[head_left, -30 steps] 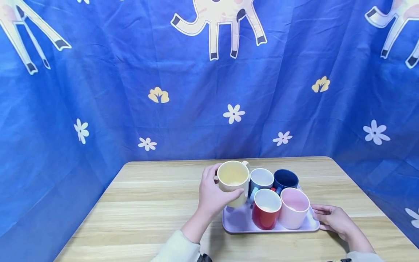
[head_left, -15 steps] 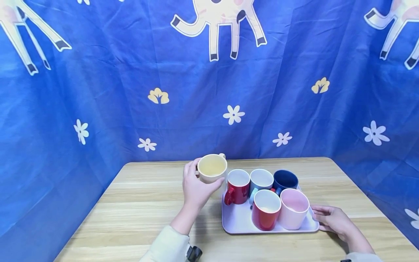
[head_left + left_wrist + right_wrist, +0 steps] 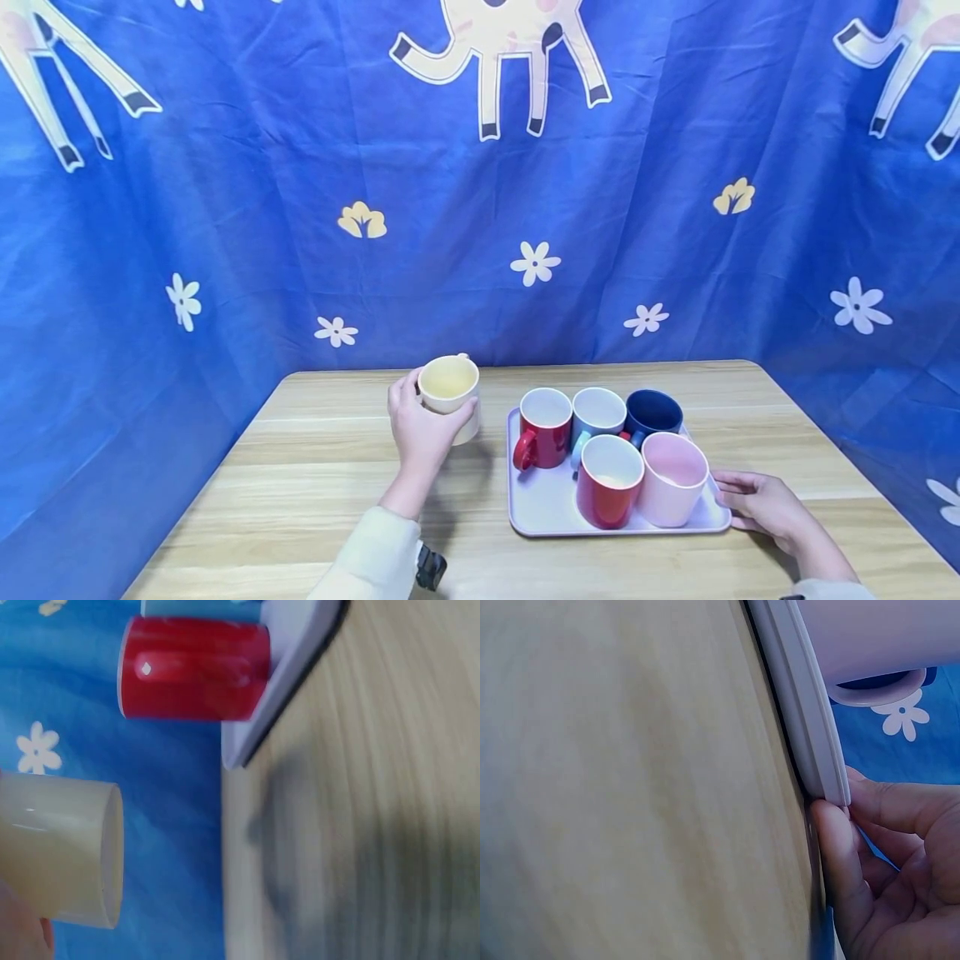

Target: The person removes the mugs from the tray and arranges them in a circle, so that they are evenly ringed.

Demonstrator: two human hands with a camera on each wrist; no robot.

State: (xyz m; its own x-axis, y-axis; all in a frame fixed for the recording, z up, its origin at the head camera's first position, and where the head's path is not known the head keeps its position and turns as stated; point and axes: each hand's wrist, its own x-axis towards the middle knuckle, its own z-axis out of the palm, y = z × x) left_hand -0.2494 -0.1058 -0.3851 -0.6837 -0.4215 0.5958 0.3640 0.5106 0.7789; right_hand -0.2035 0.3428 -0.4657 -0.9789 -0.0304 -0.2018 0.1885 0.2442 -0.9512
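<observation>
A cream mug [image 3: 465, 423] is gripped round its side by my left hand [image 3: 422, 427], upright and to the left of the tray. In the left wrist view the base of this mug [image 3: 64, 851] stands apart from the tabletop. At the right, my right hand [image 3: 768, 507] pinches the corner of the lilac tray [image 3: 543, 508]; the right wrist view shows digits on both sides of the tray rim [image 3: 821, 742]. On the tray stand a dark red mug [image 3: 546, 442], a light blue mug [image 3: 592, 425], a navy mug [image 3: 654, 410], a red mug [image 3: 609, 496] and a pink mug [image 3: 671, 496].
The tray lies on a light wooden table [image 3: 315, 492], towards its right side. Behind and beside the table hangs a blue curtain [image 3: 450, 292] with flowers and animals printed on it. The mugs on the tray's right part stand close together.
My left hand has carried the cream mug leftward, away from the tray, and the dark red mug behind it has come into sight. The right hand and the tray have stayed put.
</observation>
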